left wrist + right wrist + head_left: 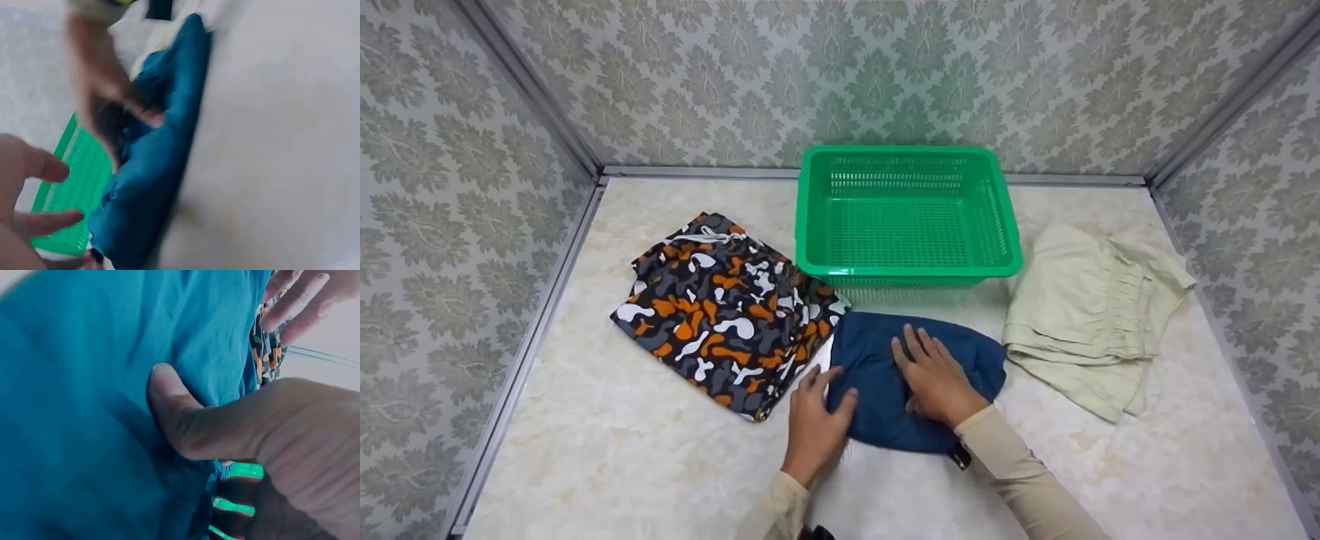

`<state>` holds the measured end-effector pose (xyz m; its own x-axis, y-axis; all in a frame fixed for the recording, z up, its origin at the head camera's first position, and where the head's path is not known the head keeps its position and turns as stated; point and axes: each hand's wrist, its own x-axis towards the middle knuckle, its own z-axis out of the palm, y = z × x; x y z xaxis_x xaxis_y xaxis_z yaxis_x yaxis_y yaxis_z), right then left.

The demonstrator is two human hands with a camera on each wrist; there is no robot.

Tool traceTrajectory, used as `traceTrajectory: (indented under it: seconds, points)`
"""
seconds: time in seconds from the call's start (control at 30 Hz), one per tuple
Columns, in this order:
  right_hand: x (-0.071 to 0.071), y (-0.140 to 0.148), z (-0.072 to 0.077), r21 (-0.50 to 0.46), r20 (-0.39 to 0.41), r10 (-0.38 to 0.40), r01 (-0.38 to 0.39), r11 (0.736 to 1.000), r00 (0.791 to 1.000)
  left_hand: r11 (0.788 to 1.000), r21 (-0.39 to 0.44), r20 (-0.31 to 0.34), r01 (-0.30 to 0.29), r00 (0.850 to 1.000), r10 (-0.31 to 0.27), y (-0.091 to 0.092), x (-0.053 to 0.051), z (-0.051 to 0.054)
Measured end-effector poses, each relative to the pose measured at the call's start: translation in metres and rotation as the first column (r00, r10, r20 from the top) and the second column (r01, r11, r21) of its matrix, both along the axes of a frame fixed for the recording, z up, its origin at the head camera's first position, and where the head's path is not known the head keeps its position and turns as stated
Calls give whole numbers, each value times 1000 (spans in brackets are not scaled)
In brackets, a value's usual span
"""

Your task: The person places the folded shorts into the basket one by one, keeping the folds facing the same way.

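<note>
In the head view, a folded dark-blue cloth garment (877, 405) lies on the pale, marbled table (622, 472), a little below the centre of the frame. The person's right hand (936, 381) rests on its upper side, and its grip is loose, with fingers extended flat across the fabric. The left hand (815, 426) is at the garment's left edge with spread, relaxed fingers, its grip holding nothing. Both arms wear beige sleeves (1027, 476). A rectangular green plastic basket with slotted walls (911, 271) stands above the garment, upper centre-right. Black shorts with an orange, white and grey camouflage print (697, 315) lie to the left, and pale beige shorts with a gathered waistband (1072, 300) to the right. Patterned grey-green panels (697, 90) rise behind.

In the left wrist view, which is blurred, the left hand's fingers reach in from the lower left, apart from the blue garment. The right hand is over the garment at upper left, and the green basket shows behind.

In the right wrist view, the right hand's thumb lies on the blue fabric near the centre; the left hand's fingers show at upper right, beside a strip of the camouflage print.
</note>
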<state>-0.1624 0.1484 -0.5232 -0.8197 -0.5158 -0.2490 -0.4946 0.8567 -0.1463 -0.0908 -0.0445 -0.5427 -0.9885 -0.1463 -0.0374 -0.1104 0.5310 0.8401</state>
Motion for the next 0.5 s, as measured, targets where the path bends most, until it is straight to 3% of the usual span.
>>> traceTrajectory:
  seconds: [0.07, 0.17, 0.3, 0.4, 0.47, 0.5]
  points:
    - [-1, 3, -1, -19, 7, 5, -5, 1000, 1000, 990, 135, 43, -33, 999, 27, -4, -6, 1]
    - [-3, 7, -2, -49, 29, 19, -18, 999, 999, 950, 306, 132, -68, 991, 28, -5, -13, 3]
    - [-4, 12, -4, -99, 76, 35, -27, 995, 997, 866, 478, 243, -143, 970, 26, -5, -19, 8]
    - [-4, 14, -6, -139, 93, 50, -37, 990, 994, 786, 588, 305, -191, 952, 3, -6, -24, 10]
    - [-4, 15, -8, -169, 94, 66, -49, 984, 993, 745, 634, 338, -206, 941, -27, -8, -28, 9]
    - [-4, 16, -9, -183, 92, 76, -58, 981, 993, 734, 646, 354, -209, 934, -45, -9, -29, 9]
